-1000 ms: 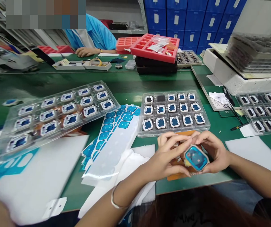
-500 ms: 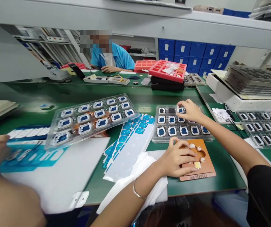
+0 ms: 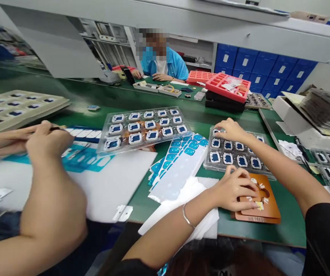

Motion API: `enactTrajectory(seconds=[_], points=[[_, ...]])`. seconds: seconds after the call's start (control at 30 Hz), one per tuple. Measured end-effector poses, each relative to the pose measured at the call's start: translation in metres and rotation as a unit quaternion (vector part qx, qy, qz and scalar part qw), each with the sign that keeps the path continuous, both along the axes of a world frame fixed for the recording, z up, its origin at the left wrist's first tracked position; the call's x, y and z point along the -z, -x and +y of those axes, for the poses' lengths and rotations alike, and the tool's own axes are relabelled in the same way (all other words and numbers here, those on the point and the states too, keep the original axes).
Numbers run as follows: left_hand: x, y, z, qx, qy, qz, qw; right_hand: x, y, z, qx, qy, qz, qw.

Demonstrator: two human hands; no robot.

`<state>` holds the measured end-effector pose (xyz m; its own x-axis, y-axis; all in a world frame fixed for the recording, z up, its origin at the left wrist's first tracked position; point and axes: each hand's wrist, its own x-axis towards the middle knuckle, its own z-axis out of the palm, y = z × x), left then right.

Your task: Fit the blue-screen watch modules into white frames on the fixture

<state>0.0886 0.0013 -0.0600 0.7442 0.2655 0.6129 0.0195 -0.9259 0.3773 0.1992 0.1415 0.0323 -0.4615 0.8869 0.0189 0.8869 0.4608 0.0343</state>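
My left hand [image 3: 236, 189], with a bracelet at its wrist, rests with spread fingers on the left part of an orange fixture plate [image 3: 271, 207]. The plate has a dark cutout with small white and yellow pieces around it. Farther forward, my right hand [image 3: 229, 130] reaches over the back-left corner of a clear tray [image 3: 207, 165] of white-framed blue parts. Its fingertips bend down at a part there; what they grip is hidden. White cloth [image 3: 193, 191] and a sheet of blue stickers [image 3: 167, 184] lie left of my left hand.
A co-worker's hands [image 3: 48, 140] are over blue film at the left. Another clear tray [image 3: 104, 149] lies tilted mid-bench. Red trays [image 3: 225, 88] stand behind, and a white box [image 3: 291, 115] at right. A person in blue [image 3: 178, 67] sits opposite.
The view has swung left, so the bench things appear farther right. My right hand has moved to the tray's back-left corner. The co-worker's hands have come into fuller view. My left hand stays on the plate.
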Motion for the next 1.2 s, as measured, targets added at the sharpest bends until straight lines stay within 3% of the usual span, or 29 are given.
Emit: enactTrajectory(seconds=[0.17,0.33,0.53,0.8,1.07,1.2], points=[[0.0,0.0,-0.002,-0.014,0.015,0.035,0.999,0.025,0.074,-0.025,-0.048,0.086,-0.007,0.995],[0.003,-0.003,-0.003,-0.053,0.021,0.059,0.997,0.045,0.106,-0.019,0.03,0.141,-0.012,0.989],[0.004,-0.004,-0.004,-0.071,0.031,0.058,0.995,0.045,0.114,-0.006,0.093,0.177,0.005,0.98],[0.005,-0.005,-0.005,-0.078,0.02,0.021,0.997,0.044,0.119,-0.005,0.112,0.174,0.046,0.977],[0.009,-0.005,-0.005,-0.071,-0.007,0.039,0.997,0.051,0.111,-0.004,0.04,0.169,0.16,0.972],[0.005,-0.002,-0.005,-0.057,-0.016,0.04,0.997,0.037,0.1,-0.015,0.0,0.149,0.24,0.959]])
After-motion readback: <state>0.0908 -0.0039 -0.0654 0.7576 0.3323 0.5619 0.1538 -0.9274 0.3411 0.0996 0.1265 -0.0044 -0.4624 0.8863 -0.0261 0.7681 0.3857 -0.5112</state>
